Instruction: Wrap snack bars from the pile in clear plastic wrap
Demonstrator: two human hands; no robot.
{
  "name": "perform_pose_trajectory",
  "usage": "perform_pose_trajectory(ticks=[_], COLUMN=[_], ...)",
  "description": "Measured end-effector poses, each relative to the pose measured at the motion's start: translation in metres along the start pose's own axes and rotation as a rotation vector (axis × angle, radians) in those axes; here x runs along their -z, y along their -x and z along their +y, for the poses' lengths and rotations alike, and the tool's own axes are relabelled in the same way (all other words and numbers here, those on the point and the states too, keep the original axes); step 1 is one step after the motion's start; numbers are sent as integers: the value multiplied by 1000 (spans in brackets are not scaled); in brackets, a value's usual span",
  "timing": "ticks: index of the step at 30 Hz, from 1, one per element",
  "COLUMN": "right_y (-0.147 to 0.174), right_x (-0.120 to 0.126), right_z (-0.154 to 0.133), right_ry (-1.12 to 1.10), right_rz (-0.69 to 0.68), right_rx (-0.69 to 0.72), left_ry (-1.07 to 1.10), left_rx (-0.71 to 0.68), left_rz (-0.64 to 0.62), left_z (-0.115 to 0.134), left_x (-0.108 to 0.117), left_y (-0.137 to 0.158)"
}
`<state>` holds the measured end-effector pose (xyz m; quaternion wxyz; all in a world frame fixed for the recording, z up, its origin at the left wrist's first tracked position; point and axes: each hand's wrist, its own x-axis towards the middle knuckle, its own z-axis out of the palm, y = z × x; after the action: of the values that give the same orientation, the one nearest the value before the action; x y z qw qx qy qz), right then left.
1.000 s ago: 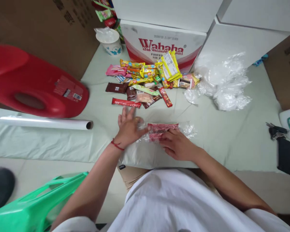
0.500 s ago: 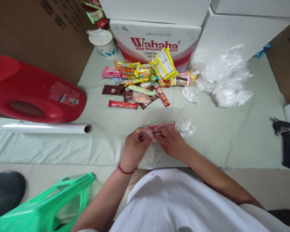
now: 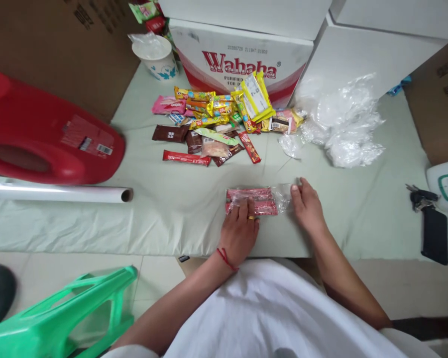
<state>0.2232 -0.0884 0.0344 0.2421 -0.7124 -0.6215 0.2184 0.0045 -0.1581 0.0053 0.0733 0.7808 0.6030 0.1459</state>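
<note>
Two red snack bars (image 3: 252, 193) lie side by side inside a clear plastic bag (image 3: 282, 198) near the table's front edge. My left hand (image 3: 240, 228) rests on the bars with its fingers stretched out flat, covering part of the lower one. At the bag's right end, my right hand (image 3: 308, 205) pinches the loose, flattened plastic between thumb and fingers. Beyond my hands lies a pile of wrapped snacks (image 3: 209, 120): yellow sticks, brown packets and pink packs, with a single red bar (image 3: 186, 158) at its front.
Crumpled clear bags (image 3: 345, 129) lie to the right of the pile. A Wahaha carton (image 3: 242, 54) and a paper cup (image 3: 157, 57) stand behind. On the left are a red jug (image 3: 52, 134) and a white roll (image 3: 59, 193); at right, keys and a black phone-like object (image 3: 435, 233).
My left hand has shifted right, from pinching plastic to lying flat on the bars. My right hand has moved off the bars to the bag's right end, which is now pulled out flat.
</note>
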Motion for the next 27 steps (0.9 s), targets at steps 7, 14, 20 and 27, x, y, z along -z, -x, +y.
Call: perform_pose_trajectory(ticks=[7,14,20,27], right_y=[-4,-8,-4,-3], right_x=[-1,7,8,-22], right_z=[-5,-12,-14,-73], right_ry=[-163,-504,-495,-504], right_rz=[-199,-201,-282,-349], right_rx=[-9,-320,-268,-112], left_ry=[-17,36,6,-60], left_rx=[-7,3,-3,-39], left_rz=[34,48,61,47], left_z=[-1,-2,-1,-2], left_x=[-5,-8,-7,-6], left_y=[-1,1,0,-3])
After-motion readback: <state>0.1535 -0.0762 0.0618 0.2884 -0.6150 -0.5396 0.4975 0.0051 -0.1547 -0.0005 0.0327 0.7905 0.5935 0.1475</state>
